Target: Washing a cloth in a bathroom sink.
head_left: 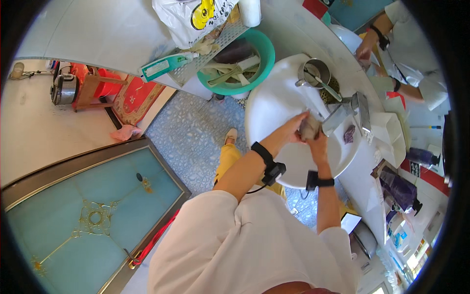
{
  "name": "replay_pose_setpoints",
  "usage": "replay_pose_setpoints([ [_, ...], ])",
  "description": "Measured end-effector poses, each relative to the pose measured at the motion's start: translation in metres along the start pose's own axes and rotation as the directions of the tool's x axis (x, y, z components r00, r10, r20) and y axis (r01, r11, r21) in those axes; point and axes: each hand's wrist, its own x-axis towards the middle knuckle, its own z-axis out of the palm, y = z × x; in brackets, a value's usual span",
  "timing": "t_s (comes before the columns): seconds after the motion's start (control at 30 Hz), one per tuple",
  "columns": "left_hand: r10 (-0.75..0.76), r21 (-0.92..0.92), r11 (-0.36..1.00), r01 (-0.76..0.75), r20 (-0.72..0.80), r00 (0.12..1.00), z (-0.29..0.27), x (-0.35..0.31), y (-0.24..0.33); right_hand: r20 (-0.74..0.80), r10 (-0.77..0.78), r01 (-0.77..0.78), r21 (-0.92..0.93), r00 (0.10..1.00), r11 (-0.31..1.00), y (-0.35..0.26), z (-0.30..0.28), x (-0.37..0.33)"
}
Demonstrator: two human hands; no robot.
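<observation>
Over the white washbasin [274,112], my left hand [293,128] and my right hand [319,145] are both closed on a rounded grey-brown thing [309,127]. Its kind is not clear, and fingers cover part of it. Right beside it is the broad metal tap [338,119]. A metal mug [307,77] stands at the basin's far edge, and a spoon [331,90] leans out of it. To the right of the tap lies a small crumpled purple piece [348,134].
At the far left of the basin is a green tub [268,54] holding cloths. A green-and-white tube [166,66] lies on the perforated shelf [215,49]. A white angular container [387,131] and purple bottles [399,188] line the right side. A glass-panelled door [98,215] stands at left.
</observation>
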Motion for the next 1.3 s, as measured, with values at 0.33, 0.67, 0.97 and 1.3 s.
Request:
replay_pose_setpoints([
  [0.33,0.523,0.607,-0.313,-0.731,0.752,0.400,0.015,-0.052,-0.035,0.101,0.375,-0.261,0.876,0.922,0.407,0.114,-0.023,0.003],
  [0.67,0.364,0.287,-0.110,-0.952,0.903,0.230,-0.049,0.025,-0.017,0.274,-0.216,-0.072,0.757,0.937,0.649,0.076,0.007,0.123],
  [0.97,0.719,0.791,-0.558,-0.252,0.612,0.329,0.001,0.022,-0.035,0.349,-0.329,0.300,0.135,0.878,0.944,-0.017,0.007,0.136],
  [1.3,0.328,0.367,-0.124,-0.922,0.892,0.311,-0.081,0.030,0.015,0.187,-0.147,0.174,-0.137,0.971,0.975,0.049,-0.037,0.019],
])
